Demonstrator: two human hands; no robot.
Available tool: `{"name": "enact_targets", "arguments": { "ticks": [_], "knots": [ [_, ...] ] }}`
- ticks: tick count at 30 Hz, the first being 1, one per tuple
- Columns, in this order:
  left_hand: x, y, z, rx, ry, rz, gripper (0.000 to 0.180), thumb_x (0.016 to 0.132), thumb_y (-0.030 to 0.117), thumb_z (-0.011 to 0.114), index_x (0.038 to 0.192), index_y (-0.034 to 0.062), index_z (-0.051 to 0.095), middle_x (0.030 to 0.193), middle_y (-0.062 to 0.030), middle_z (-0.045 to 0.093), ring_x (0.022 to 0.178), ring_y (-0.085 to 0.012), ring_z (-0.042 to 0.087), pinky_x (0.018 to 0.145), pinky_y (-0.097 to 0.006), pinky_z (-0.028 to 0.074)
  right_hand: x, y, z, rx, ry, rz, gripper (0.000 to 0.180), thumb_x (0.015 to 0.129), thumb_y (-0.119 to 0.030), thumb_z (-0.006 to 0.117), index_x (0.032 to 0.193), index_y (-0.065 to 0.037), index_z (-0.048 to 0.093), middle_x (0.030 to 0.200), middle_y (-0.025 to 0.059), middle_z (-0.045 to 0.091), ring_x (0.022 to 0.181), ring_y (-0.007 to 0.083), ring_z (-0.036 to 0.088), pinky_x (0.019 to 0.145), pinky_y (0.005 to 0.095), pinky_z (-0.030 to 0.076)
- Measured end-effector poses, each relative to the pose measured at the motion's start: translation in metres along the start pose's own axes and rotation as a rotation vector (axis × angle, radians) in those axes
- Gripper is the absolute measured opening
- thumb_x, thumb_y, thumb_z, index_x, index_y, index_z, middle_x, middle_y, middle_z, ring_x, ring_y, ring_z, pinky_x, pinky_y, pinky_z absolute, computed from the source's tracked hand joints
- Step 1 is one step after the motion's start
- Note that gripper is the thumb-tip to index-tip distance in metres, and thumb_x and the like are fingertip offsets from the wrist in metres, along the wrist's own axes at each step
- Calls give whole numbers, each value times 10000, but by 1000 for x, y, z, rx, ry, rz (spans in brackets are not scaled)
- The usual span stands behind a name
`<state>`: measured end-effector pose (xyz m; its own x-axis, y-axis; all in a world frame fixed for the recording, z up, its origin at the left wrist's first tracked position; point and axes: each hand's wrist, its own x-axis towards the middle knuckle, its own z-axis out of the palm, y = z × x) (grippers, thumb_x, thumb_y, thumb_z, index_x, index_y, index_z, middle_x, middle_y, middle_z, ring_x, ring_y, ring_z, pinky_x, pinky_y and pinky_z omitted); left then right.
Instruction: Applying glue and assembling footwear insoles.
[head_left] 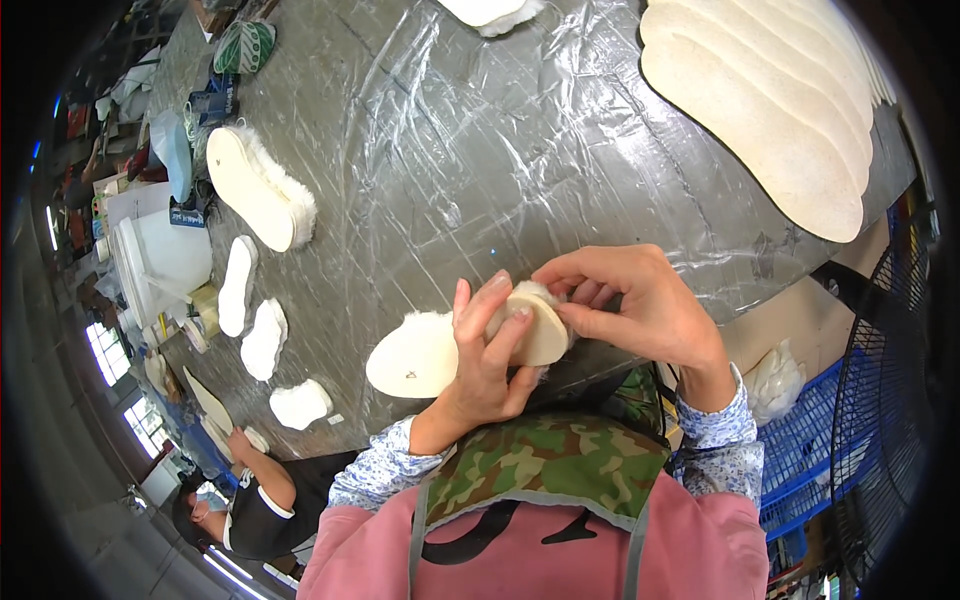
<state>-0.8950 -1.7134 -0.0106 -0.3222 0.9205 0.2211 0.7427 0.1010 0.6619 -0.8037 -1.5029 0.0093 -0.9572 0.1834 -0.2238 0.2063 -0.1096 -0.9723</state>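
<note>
A fleece-lined insole, cream on its upper face with white fluff around the rim, lies at the table's near edge. My left hand holds it across its middle, fingers on the cream face and thumb nearer me. At the insole's right end, my right hand pinches the edge between thumb and forefinger, where fluff sticks out. My right hand's other fingers are curled in. The insole's underside and part of its middle are hidden.
A larger fluffy insole and several smaller white ones lie at the left. Overlapping cream sheets fan out at the far right. A black fan and blue crates stand to the right. A co-worker sits at the lower left.
</note>
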Motion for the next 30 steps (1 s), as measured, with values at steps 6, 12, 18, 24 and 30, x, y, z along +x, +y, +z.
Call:
{"name": "enact_targets", "arguments": {
  "ticks": [6,12,18,24,30],
  "knots": [
    [1,-1,-2,48,17,-21,571,824,146,595,1342,41,378,1340,-258,334,1245,-435,411,1071,-602,214,2,1,7,-55,20,-39,244,829,-129,665,1026,14,649,805,151,681,706,226,688,618,310,539],
    [1,-1,-1,73,-8,-7,511,849,173,602,1317,56,434,1343,-236,341,1234,-416,421,1063,-597,230,2,5,10,-23,90,-17,161,821,-88,645,934,26,655,758,160,666,670,243,682,596,303,528],
    [-5,-2,-1,131,1,10,404,868,175,594,1249,58,529,1351,-214,357,1242,-384,418,1065,-579,234,2,1,14,-144,199,59,114,813,-74,638,845,34,652,720,153,658,641,227,676,566,295,514],
    [17,14,-9,-55,34,-125,483,804,117,611,1282,95,540,1324,-185,403,1250,-399,405,1029,-580,263,4,-1,10,-37,139,122,124,816,-86,640,846,33,651,692,147,654,626,201,669,561,289,509],
    [26,-1,-9,-71,-15,-152,454,786,19,576,1237,56,552,1257,-182,447,1157,-360,461,995,-483,348,8,0,16,-9,112,142,107,812,-71,635,839,32,644,680,140,649,609,196,660,559,292,507]
  ]
}}
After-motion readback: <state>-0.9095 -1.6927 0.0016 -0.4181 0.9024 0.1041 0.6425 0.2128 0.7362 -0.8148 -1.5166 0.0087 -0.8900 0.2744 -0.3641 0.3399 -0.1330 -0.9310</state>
